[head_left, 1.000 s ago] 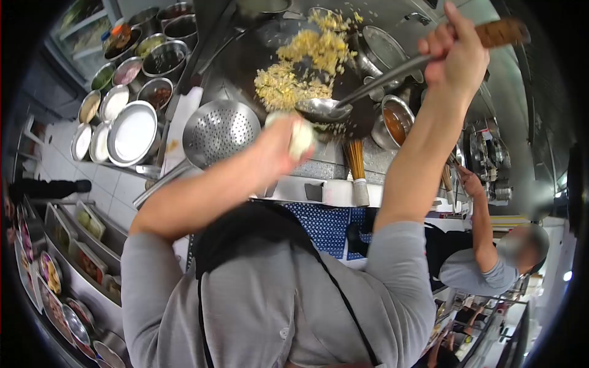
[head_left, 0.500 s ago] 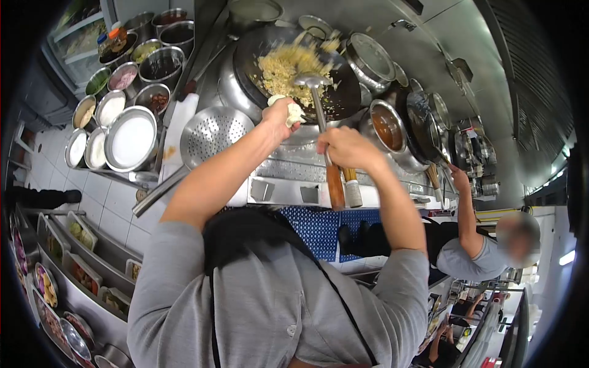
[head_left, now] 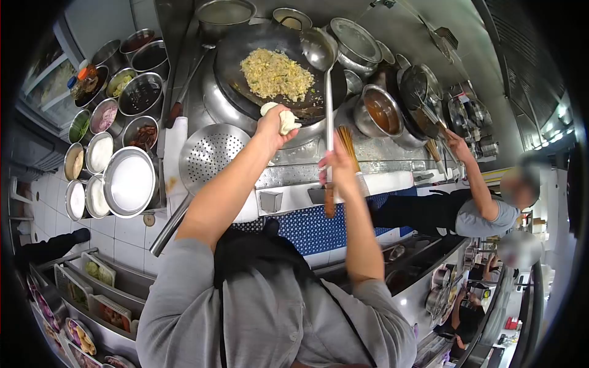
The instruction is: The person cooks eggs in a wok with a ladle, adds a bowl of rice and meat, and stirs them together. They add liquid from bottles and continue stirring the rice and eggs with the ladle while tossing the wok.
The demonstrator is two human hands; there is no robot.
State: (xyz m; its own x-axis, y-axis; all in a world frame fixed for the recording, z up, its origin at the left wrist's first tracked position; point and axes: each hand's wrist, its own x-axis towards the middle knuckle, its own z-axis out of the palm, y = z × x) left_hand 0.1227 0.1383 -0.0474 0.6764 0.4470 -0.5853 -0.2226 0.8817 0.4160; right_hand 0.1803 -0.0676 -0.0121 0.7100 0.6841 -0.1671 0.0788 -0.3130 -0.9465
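Note:
My left hand [head_left: 273, 127] is closed around a folded white cloth [head_left: 289, 122] at the near rim of a dark wok [head_left: 230, 76]. Fried rice [head_left: 273, 72] with yellow egg bits and green flecks lies in a heap in the wok's middle. A long-handled ladle [head_left: 319, 50] is in my right hand [head_left: 338, 164], gripped low near its wooden end. Its bowl is over the wok's far right side, apart from the rice. Motion slightly smears my right hand. Whether the cloth covers a wok handle cannot be seen.
A perforated strainer [head_left: 211, 153] lies left of the wok. Metal tubs of ingredients, including a white-filled one [head_left: 129, 181], stand further left. To the right are a pot of brown liquid [head_left: 381, 113] and a bamboo brush [head_left: 348, 147]. A co-worker [head_left: 478, 208] works at the right.
The rice, blurred and partly airborne before, now rests in a heap. The ladle's bowl has moved up and right, away from the rice. My left hand still holds the cloth.

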